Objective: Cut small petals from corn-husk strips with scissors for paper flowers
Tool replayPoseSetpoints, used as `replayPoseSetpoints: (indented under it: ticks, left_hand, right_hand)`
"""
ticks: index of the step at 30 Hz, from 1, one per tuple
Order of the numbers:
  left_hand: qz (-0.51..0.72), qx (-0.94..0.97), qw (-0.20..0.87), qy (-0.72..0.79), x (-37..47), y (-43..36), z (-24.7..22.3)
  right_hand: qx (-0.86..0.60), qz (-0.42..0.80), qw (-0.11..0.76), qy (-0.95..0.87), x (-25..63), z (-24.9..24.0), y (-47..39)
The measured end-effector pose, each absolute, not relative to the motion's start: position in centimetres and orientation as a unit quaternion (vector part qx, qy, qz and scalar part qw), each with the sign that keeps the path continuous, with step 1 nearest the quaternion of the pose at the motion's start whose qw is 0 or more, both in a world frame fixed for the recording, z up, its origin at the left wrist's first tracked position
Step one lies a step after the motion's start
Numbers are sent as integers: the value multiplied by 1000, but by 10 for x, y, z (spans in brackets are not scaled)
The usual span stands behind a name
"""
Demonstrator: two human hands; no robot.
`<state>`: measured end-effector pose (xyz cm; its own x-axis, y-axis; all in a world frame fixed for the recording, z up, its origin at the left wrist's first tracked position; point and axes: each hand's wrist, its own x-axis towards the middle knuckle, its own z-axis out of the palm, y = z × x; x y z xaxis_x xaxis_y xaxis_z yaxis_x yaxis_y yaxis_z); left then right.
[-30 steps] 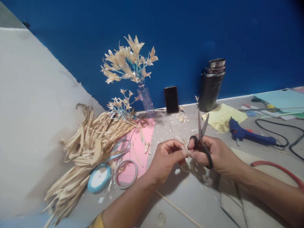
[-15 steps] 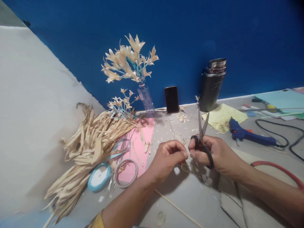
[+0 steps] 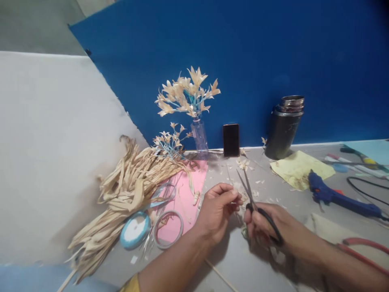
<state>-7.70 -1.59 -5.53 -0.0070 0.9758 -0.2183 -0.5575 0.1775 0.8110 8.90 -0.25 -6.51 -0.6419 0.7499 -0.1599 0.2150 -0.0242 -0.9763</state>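
The scissors (image 3: pixel 252 198) with black handles are in my right hand (image 3: pixel 273 224); their slim blades point up and slightly left, a little apart. My left hand (image 3: pixel 217 209) is closed in a pinch just left of the blades, and whatever its fingertips hold is too small to make out. Below the scissors, at my right fingers, shows a small greenish curled bit (image 3: pixel 244 232), blurred. Pale cut scraps (image 3: pixel 243 164) lie on the grey table beyond the hands. A thin stick (image 3: pixel 221 275) lies under my left forearm.
Dried husks (image 3: pixel 133 182), a blue ribbon roll (image 3: pixel 135 230) and a tape ring (image 3: pixel 168 229) lie left, by pink paper (image 3: pixel 199 178). Behind stand husk flowers (image 3: pixel 185 93) in a clear bottle (image 3: pixel 199 140), a phone (image 3: pixel 231 140) and a dark flask (image 3: pixel 285 127). Right lie a glue gun (image 3: pixel 340 198) and red-handled tool (image 3: pixel 364 247).
The scissors have tilted left, and their blades are closer together. My right hand has turned and dropped slightly; my left fingertips have lifted a little. The view has shifted, so the background appears further right and lower.
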Motion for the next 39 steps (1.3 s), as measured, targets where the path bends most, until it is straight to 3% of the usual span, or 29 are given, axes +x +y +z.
replayPoseSetpoints:
  ticks: [4,39]
  left_hand:
    - [602,225,661,387,-75,-16,-57]
    - [593,248,674,365,-72,-17,-59]
  right_hand:
    - [-371,603,180,-683,83,-70,-8]
    - [-409,619,189,-643,78,-71,-10]
